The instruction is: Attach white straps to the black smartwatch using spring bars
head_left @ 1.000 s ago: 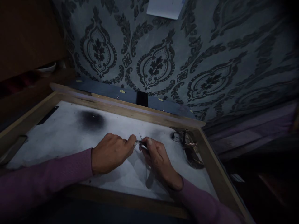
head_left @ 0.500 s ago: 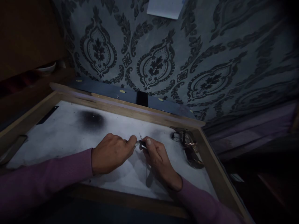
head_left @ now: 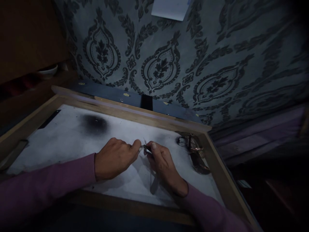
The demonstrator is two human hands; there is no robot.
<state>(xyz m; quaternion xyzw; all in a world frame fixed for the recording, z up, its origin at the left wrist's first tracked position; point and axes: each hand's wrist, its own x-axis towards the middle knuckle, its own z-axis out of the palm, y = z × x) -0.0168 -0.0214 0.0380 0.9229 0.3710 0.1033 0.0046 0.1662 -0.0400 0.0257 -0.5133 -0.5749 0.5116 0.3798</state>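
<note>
My left hand [head_left: 117, 158] is closed in a pinch, knuckles up, on a small pale piece [head_left: 141, 148] that is mostly hidden by the fingers. Against it, my right hand [head_left: 164, 164] grips a small dark-jawed tool [head_left: 146, 149] that looks like pliers. A greyish handle-like shape [head_left: 154, 185] shows below the right palm. From between the two hands a thin wire-like tip [head_left: 145, 140] sticks up. Both hands are over the white bottom [head_left: 127, 130] of a shallow wooden drawer or tray [head_left: 135, 115]; the fingertips nearly meet.
Dark glasses-like items [head_left: 195, 153] lie along the right side of the tray. At the left are a flat dark strip [head_left: 49, 119] and a long greyish object [head_left: 14, 154]. Patterned wallpaper [head_left: 160, 67] rises behind, with a white paper [head_left: 170, 9] on it.
Almost nothing differs. Both hands stay in the same place and keep their grip; the lower handle-like shape beneath the right hand shifts very slightly.
</note>
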